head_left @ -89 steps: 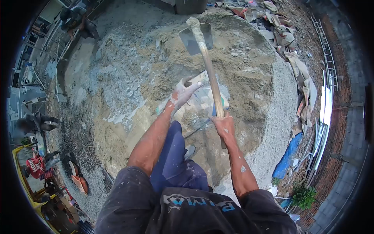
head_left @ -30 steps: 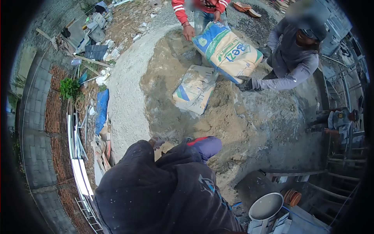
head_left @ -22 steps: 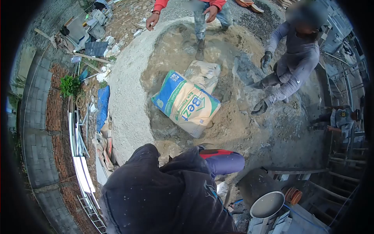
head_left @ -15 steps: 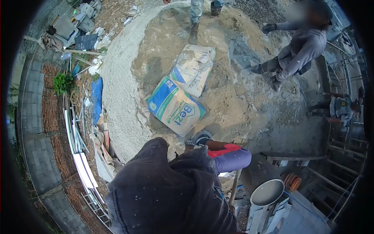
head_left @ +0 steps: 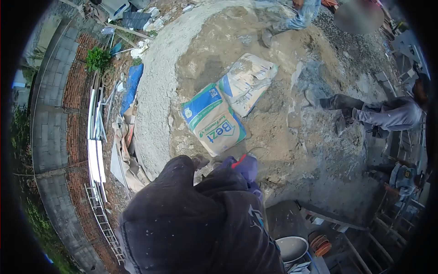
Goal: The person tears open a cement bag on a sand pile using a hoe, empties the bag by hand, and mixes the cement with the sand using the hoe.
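A cement bag [head_left: 214,121] printed "Bezt" lies flat on the sand just ahead of me. Against its upper right side lies a second bag [head_left: 248,84], its face dusted with sand. My dark left sleeve [head_left: 180,171] reaches toward the near edge of the Bezt bag. A small grey-brown shape [head_left: 199,161] shows past the cuff, perhaps my left hand; its fingers cannot be made out, nor whether it touches the bag. Purple and red cloth [head_left: 245,166] shows beside my dark shirt. My right hand is out of sight behind my body.
One person [head_left: 388,112] stands in the wet grey mix at right; another person's leg [head_left: 301,18] is at the top. A third person [head_left: 404,176] is farther right. A round tub [head_left: 292,249] and coiled orange hose [head_left: 319,244] lie at lower right. Brick walls [head_left: 75,137] run along the left.
My view has turned and my body leans farther toward the bags, which stay in place on the sand. My shoes have gone from sight. The person at right appears farther toward the edge.
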A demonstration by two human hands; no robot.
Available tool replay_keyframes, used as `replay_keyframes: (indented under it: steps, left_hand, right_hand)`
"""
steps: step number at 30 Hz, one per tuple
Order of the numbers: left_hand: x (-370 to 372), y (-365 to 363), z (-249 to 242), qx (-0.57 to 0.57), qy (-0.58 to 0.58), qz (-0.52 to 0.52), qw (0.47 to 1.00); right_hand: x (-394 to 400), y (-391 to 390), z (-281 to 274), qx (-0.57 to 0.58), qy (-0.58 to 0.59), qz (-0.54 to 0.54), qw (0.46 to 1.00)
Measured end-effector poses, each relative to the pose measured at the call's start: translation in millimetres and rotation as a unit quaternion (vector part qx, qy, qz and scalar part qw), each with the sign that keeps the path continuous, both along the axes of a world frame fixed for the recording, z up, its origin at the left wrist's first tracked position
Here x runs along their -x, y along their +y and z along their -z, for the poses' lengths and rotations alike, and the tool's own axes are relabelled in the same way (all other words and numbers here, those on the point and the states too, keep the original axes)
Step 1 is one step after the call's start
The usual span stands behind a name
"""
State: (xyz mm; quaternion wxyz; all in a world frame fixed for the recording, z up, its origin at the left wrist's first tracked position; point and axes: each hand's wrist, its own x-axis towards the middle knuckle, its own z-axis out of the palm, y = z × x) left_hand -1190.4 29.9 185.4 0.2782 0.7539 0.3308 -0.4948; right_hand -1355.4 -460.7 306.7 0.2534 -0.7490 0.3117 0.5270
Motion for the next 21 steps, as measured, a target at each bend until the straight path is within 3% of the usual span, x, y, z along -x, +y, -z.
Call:
replay_keyframes:
  steps: [1, 2, 3, 4, 6, 7, 8, 9, 11, 16, 18, 21]
  left_hand:
    - [-5, -1, 11, 0.0, -0.006, 0.018, 1.0]
    - [-9, -5, 37, -0.002, -0.145, 0.093, 0.985]
    - [-28, -32, 8, -0.022, -0.165, 0.04, 0.985]
    - [-39, -55, 27, -0.024, -0.175, -0.023, 0.984]
    - [-64, -118, -5, 0.039, -0.222, -0.033, 0.974]
    - [-74, -151, -19, 0.088, -0.193, -0.026, 0.977]
    - [-77, -190, -22, 0.143, -0.163, -0.018, 0.976]
    - [-70, -226, 10, 0.195, -0.134, -0.043, 0.971]
    - [-37, -277, 32, 0.254, -0.068, -0.132, 0.956]
    - [-44, -346, -60, 0.285, 0.051, -0.415, 0.862]
    - [-38, -338, -28, 0.351, 0.004, -0.597, 0.721]
    - [-25, -311, -43, 0.289, -0.061, -0.596, 0.747]
  right_hand:
    - [4, -10, 3, 0.003, 0.023, -0.007, 1.0]
    - [7, -21, 7, 0.011, 0.038, -0.015, 0.999]
    - [8, -30, 11, 0.017, 0.035, -0.018, 0.999]
    - [8, -37, 12, 0.021, 0.021, -0.015, 0.999]
    - [0, -48, 29, 0.025, -0.048, 0.002, 0.999]
    - [-6, -52, 39, 0.025, -0.09, 0.013, 0.996]
    - [-48, -30, -1, 0.046, -0.096, -0.038, 0.994]
    - [-71, -22, -17, 0.054, -0.144, -0.083, 0.985]
    - [-94, -8, -44, 0.047, -0.172, -0.13, 0.975]
    - [-83, 14, -83, 0.009, -0.242, -0.162, 0.956]
    - [-60, 15, -77, -0.019, -0.23, -0.155, 0.96]
    - [-35, 15, -53, -0.037, -0.217, -0.183, 0.958]
